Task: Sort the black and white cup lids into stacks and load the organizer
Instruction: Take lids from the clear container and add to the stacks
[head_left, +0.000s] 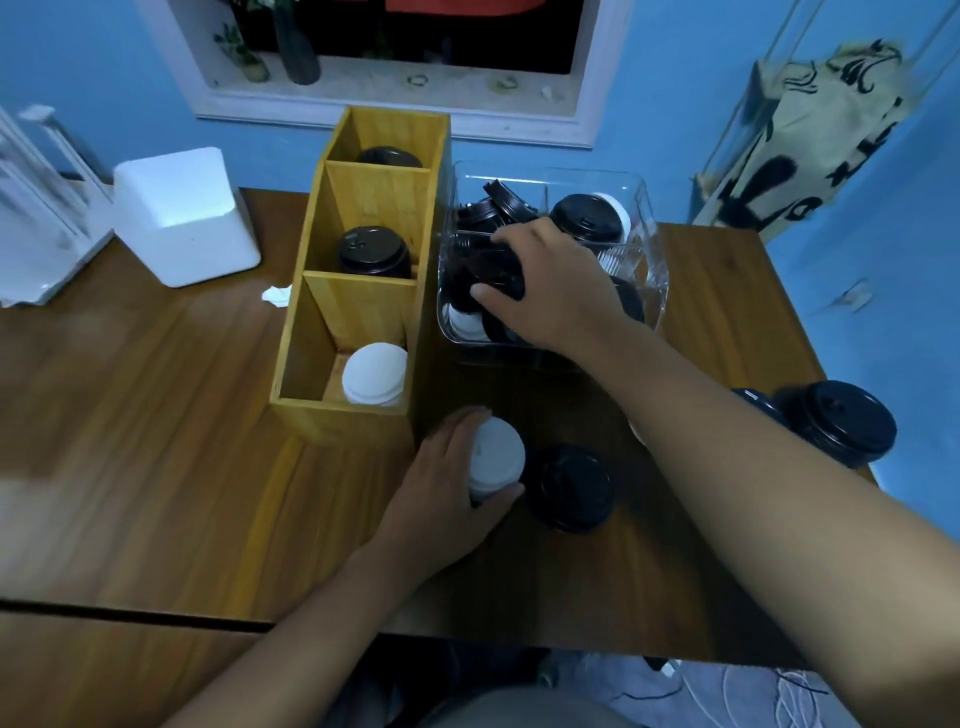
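Grips a white lid stack (496, 457) in the curled left hand (447, 483), toward the table's (156, 415) front edge beside the organizer (358, 306). Pinches a black lid (493, 270) with the right hand (550, 291) inside the clear bin (652, 260).

Blue painted wall (675, 78) ran behind and to the right. White-framed window (395, 119) was set in it, dark beyond the glass. On its sill stood a small plant (244, 57) and a dark bottle (297, 47). Wooden table (130, 415) had brown plank grain. White box (182, 218) sat at its back left, near a clear rack (36, 197) cut off by the frame edge. Cream cloth with black print (810, 140) hung at the right wall. Cables (753, 691) lay on the floor below. Light was dim and bluish.
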